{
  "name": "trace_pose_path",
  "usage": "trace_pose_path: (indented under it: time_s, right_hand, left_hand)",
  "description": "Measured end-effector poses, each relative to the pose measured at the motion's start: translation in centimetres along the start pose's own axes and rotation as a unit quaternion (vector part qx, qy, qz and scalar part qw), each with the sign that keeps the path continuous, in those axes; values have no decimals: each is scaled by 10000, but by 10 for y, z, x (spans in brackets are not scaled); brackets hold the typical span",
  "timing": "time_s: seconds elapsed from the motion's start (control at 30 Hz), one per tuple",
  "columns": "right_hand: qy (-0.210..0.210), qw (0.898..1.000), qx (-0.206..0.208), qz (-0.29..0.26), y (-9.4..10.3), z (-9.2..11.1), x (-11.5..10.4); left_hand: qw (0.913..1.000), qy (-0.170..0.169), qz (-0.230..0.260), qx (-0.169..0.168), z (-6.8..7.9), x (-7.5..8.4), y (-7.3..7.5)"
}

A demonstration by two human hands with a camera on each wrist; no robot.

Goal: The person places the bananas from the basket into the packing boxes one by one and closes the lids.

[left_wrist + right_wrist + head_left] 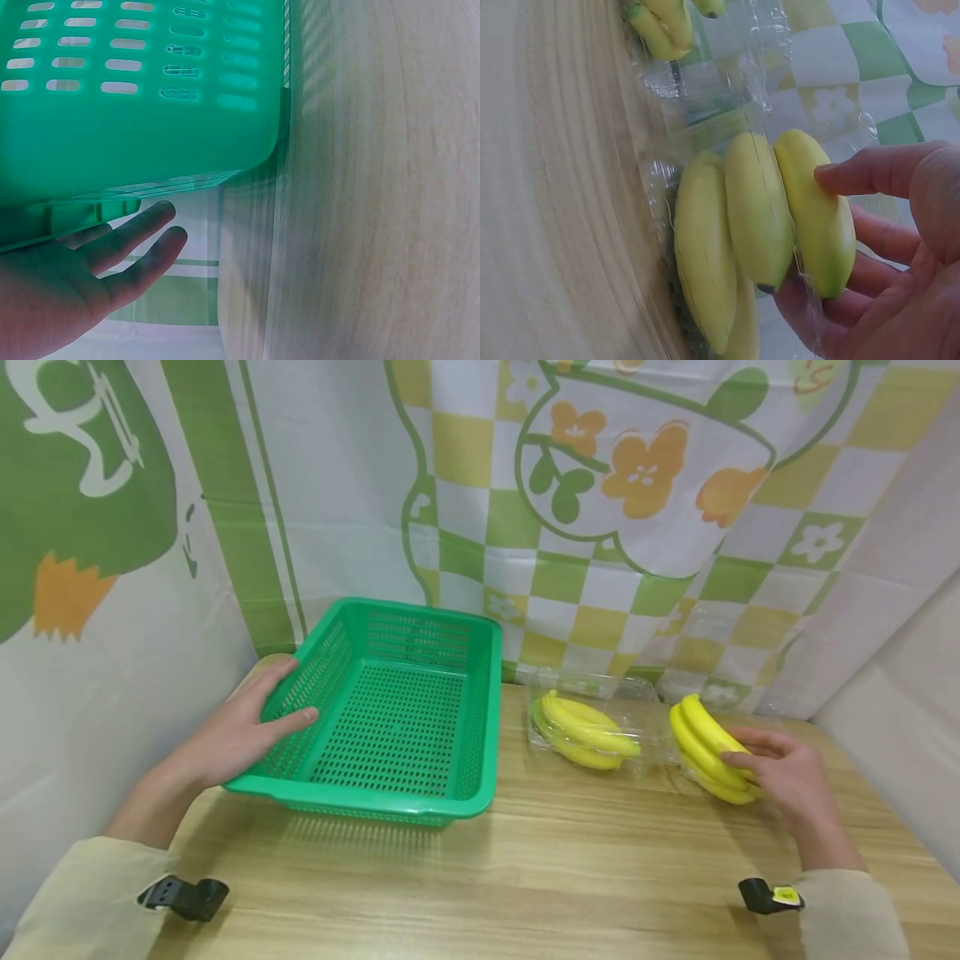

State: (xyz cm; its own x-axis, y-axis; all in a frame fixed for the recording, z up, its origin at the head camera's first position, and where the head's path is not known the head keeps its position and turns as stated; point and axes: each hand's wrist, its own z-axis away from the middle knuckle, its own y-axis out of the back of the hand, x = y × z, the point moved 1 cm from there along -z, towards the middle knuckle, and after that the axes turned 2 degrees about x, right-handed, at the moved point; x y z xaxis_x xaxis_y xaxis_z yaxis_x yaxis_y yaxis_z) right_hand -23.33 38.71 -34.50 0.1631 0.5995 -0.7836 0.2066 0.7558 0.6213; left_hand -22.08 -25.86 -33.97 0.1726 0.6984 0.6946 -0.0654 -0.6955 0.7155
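Observation:
A green perforated plastic basket (401,814) stands on the table at centre left, with nothing inside. My left hand (243,722) holds its left rim, thumb over the inner side; in the left wrist view the fingers (142,240) extend below the rim outside. At the right, my right hand (787,772) holds a bunch of yellow bananas (701,739). The right wrist view shows the thumb on the nearest banana (817,217) and the other fingers behind, partly hidden. Clear plastic (667,161) lies around this bunch.
Left of the held bunch, a second banana bunch (588,735) lies in a clear plastic container (637,693). A patterned cloth (465,543) hangs behind the wooden table (570,877), with pale cloth at both sides.

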Motion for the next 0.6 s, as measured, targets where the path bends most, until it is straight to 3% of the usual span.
trace_pose_path:
  time_s: [0.37, 0.6]
  right_hand:
    - [75, 9961, -403, 783, 7, 0, 1]
    - [22, 9956, -556, 756, 8, 1, 1]
  left_hand:
    - [10000, -25, -32, -6, 0, 0, 0]
    - [10000, -9, -43, -21, -1, -1, 0]
